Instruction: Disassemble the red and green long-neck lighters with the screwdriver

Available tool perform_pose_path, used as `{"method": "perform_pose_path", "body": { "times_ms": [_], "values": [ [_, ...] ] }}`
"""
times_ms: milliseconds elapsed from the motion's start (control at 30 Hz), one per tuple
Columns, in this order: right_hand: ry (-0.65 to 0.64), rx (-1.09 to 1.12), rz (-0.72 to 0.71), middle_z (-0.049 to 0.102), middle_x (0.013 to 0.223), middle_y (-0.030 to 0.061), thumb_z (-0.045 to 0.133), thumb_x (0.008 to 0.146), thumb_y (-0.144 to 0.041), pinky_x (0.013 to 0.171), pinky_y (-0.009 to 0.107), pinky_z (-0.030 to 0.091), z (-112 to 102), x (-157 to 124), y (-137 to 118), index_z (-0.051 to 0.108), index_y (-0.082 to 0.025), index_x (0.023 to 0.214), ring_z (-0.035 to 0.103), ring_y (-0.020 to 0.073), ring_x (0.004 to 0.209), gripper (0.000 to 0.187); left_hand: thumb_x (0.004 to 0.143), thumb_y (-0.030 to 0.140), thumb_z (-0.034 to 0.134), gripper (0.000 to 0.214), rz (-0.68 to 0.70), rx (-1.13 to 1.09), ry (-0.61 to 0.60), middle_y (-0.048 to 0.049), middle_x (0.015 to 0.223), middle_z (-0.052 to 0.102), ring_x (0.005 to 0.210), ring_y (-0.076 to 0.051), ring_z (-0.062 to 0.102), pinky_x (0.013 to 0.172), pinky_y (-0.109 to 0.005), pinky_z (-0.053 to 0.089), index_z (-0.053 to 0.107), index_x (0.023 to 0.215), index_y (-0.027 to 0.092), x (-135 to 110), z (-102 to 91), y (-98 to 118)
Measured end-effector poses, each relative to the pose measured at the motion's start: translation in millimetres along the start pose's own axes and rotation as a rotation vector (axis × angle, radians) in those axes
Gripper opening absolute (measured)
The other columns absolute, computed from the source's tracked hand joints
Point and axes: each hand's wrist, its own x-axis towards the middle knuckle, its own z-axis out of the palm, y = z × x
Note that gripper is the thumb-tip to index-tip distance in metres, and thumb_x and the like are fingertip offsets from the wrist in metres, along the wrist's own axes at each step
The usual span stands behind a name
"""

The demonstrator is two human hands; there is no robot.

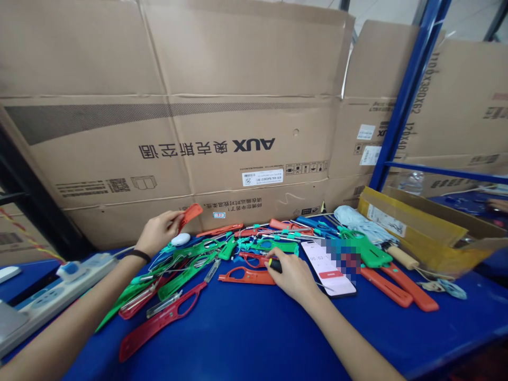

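Note:
My left hand (159,231) is raised above the blue table (246,328) and pinches an orange plastic piece (190,214) by its end. My right hand (291,274) rests lower on the table with its fingers closed on a small tool with a black and yellow handle (273,263). Between and behind both hands lies a heap of red, orange and green plastic saw-shaped handles (222,254), mixed with thin metal blades. One long red handle (159,317) lies nearest to me on the left.
A phone showing a timer (329,267) lies right of my right hand. A white power strip (59,291) runs along the left edge. Large cardboard boxes (178,116) wall off the back. An open yellow-brown box (420,227) and a blue rack post (405,95) stand at right.

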Motion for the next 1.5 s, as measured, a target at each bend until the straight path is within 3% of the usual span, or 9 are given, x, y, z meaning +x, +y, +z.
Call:
{"method": "perform_pose_path", "body": {
  "times_ms": [167,267,467,667,900,1100,1233,1367,1500],
  "values": [
    [0.235,0.220,-0.087,0.071,0.090,0.0008,0.045,0.089,-0.037,0.066,0.023,0.044,-10,-3,-5,0.059,-0.025,0.097,0.067,0.0183,0.081,0.020,0.086,0.050,0.043,0.039,0.238,-0.173,-0.414,0.0015,0.065,0.069,0.056,-0.016,0.061,0.052,-0.021,0.047,0.070,0.086,0.023,-38,3.8,65],
    [0.335,0.222,-0.128,0.070,0.085,0.0008,0.042,0.089,-0.033,0.067,0.022,0.045,-14,-4,-4,0.060,-0.023,0.093,0.066,0.0161,0.075,0.021,0.092,0.039,0.038,0.037,0.404,-0.393,-0.697,-0.0009,0.070,0.068,0.057,-0.014,0.060,0.054,-0.021,0.046,0.069,0.086,0.020,-77,18.1,101],
    [0.237,0.272,-0.285,0.070,0.085,-0.0011,0.046,0.089,-0.030,0.071,0.021,0.046,-13,-7,-4,0.064,-0.024,0.090,0.066,0.0134,0.077,0.019,0.092,0.033,0.044,0.026,0.448,-0.205,-0.300,-0.0083,0.105,0.063,0.095,-0.024,0.059,0.084,-0.038,0.048,0.063,0.107,0.025,-122,50.6,125],
    [-0.139,0.280,-0.492,0.070,0.099,-0.0019,0.066,0.074,-0.050,0.080,0.023,0.045,-7,-15,-7,0.068,-0.026,0.096,0.065,0.0169,0.092,0.033,0.097,0.033,0.033,0.042,0.466,-0.145,-0.373,-0.0063,0.142,0.044,0.130,-0.024,0.040,0.108,-0.048,0.031,0.037,0.139,0.028,-134,63.5,110],
    [-0.216,0.192,-0.450,0.069,0.103,-0.0008,0.063,0.078,-0.037,0.081,0.025,0.045,3,-12,-2,0.069,-0.027,0.100,0.064,0.0186,0.094,0.025,0.097,0.032,0.029,0.044,0.413,-0.122,-0.412,-0.0055,0.147,0.035,0.136,-0.020,0.030,0.112,-0.050,0.019,0.030,0.142,0.028,-131,64.1,107],
    [-0.211,0.124,-0.297,0.071,0.096,-0.0003,0.061,0.072,-0.028,0.072,0.024,0.043,-3,-10,2,0.069,-0.026,0.094,0.065,0.0195,0.089,0.023,0.075,0.010,0.046,0.038,0.145,0.223,-0.167,-0.0130,0.117,0.060,0.116,-0.032,0.050,0.104,-0.058,0.026,0.058,0.110,0.018,-99,19.8,44],
    [-0.214,0.078,-0.196,0.071,0.090,0.0028,0.059,0.071,-0.027,0.067,0.024,0.041,-4,-7,5,0.069,-0.023,0.090,0.065,0.0216,0.084,0.021,0.074,0.027,0.052,0.035,-0.144,0.512,-0.331,-0.0227,0.108,0.062,0.105,-0.043,0.053,0.089,-0.060,0.032,0.060,0.103,0.007,-94,-17.2,-7],
    [-0.165,0.032,-0.159,0.070,0.089,0.0036,0.057,0.073,-0.030,0.063,0.025,0.039,-5,-5,8,0.068,-0.022,0.084,0.065,0.0225,0.081,0.017,0.083,0.035,0.043,0.030,-0.102,0.387,-0.447,-0.0092,0.092,0.070,0.087,-0.030,0.064,0.074,-0.035,0.043,0.064,0.096,0.018,-103,-35.4,-31],
    [-0.192,0.065,-0.207,0.070,0.087,0.0024,0.058,0.072,-0.031,0.062,0.025,0.038,-6,-6,7,0.067,-0.022,0.082,0.064,0.0213,0.080,0.015,0.082,0.047,0.046,0.032,-0.183,0.328,-0.381,-0.0034,0.080,0.070,0.081,-0.029,0.065,0.069,-0.029,0.042,0.066,0.084,0.023,-108,-37.9,-40]
  ]
}}
